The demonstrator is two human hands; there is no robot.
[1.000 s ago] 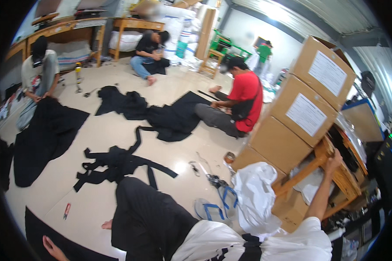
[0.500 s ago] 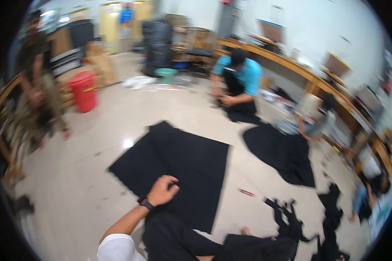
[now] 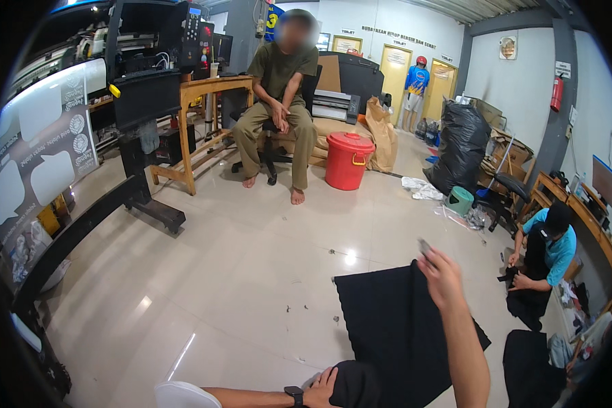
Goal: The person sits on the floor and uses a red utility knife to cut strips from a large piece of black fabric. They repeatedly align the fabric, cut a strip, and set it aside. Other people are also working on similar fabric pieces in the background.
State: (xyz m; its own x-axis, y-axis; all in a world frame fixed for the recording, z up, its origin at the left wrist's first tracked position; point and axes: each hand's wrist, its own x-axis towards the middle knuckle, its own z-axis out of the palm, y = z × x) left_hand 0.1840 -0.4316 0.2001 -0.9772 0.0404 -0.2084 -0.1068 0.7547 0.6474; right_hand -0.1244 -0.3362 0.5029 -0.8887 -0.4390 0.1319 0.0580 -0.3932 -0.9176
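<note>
Raised over the right part of a large black fabric piece [image 3: 381, 313] on the floor, my right hand [image 3: 442, 279] pinches a small grey metal object [image 3: 425, 248], too small to make out clearly. At the lower edge, my left hand [image 3: 323, 386], a watch on its wrist, rests on my black-clad knee [image 3: 353, 384] with fingers spread over it and holds nothing.
A seated co-worker [image 3: 272, 136] sits ahead beside a wooden table [image 3: 207, 87] and red lidded bin [image 3: 347, 163]. Another co-worker [image 3: 551, 251] in cyan works with black cloth at right. A black stand [image 3: 153, 211] with printed banner fills the left; black bags [image 3: 459, 143] lie behind.
The view has swung left toward the seated co-worker. My left hand has moved from over the fabric onto my knee. My right hand, earlier on wooden furniture, is raised holding the small object.
</note>
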